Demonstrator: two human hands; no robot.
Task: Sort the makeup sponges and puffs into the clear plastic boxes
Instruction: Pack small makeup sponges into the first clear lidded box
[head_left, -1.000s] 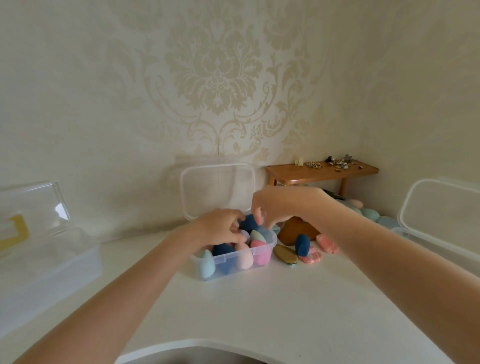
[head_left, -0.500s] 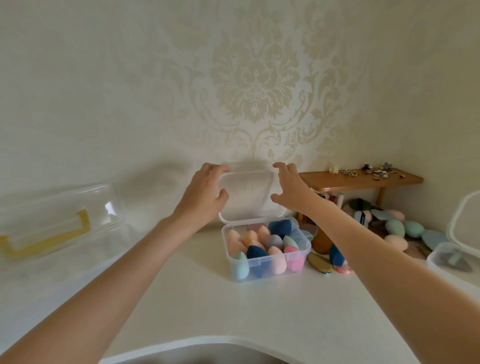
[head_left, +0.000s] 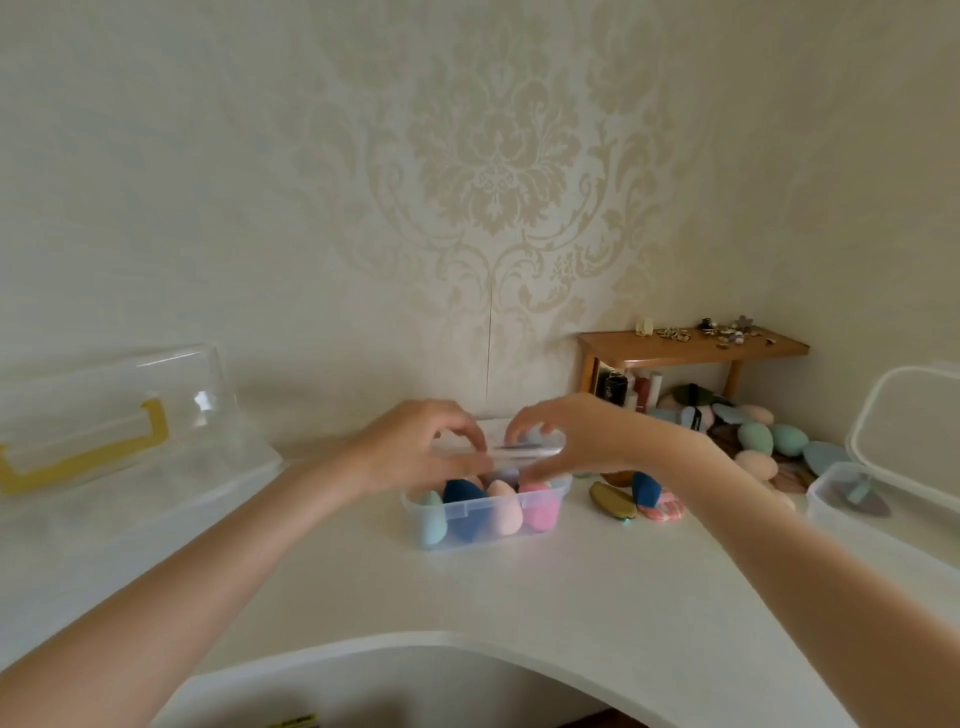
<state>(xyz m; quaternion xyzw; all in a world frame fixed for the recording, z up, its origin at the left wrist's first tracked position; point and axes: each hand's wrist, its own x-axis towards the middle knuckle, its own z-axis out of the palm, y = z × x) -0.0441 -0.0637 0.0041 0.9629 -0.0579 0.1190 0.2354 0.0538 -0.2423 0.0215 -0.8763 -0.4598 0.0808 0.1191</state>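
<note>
Clear lid (head_left: 524, 451) sits half lowered over the sponge box (head_left: 485, 512) at mid-counter, left hand (head_left: 415, 449) and right hand (head_left: 571, 441) pinching its front edge with curled fingers, probably to shut it over the sponges (head_left: 504, 512).

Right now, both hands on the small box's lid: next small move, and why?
Probably press the lid flat onto the small box. Left hand and right hand hold it tilted low over the sponges, which fill the box.
</note>
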